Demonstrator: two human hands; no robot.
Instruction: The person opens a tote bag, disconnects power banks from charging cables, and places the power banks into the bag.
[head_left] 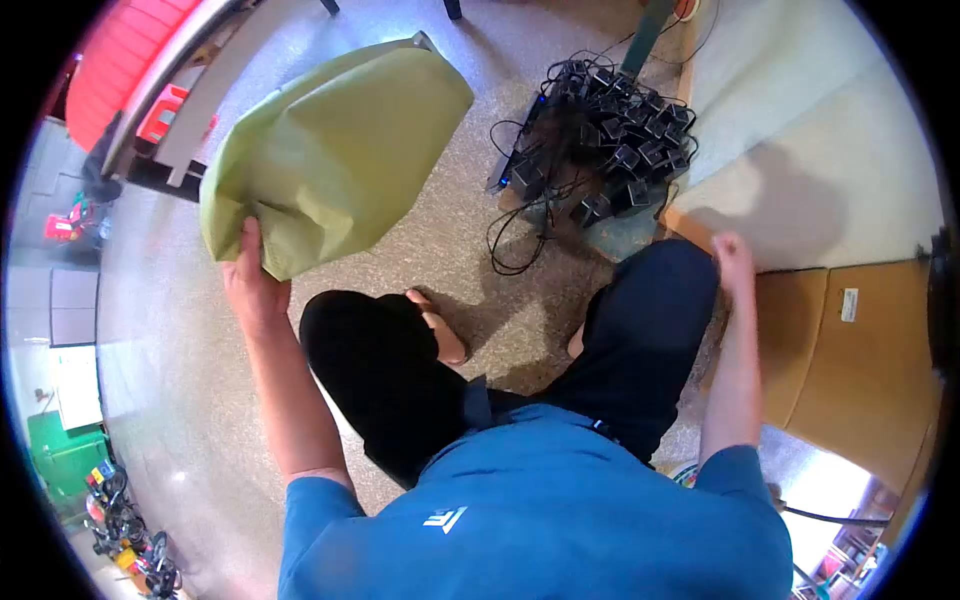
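Note:
My left hand grips the lower edge of a large olive-green fabric bag, thumb on its near face. The bag is puffed out and raised above the floor to the left, and whether it holds anything is hidden. My right hand is curled into a fist beside my right knee, near the cardboard box, with nothing visible in it. Ahead of that knee lies a heap of black power adapters with tangled cables, some plugged into strips with small blue lights.
A cardboard box stands close on my right, below a pale panel. A green post rises behind the adapters. At the upper left is a bench with a red item on it. Several mixed items lie far left.

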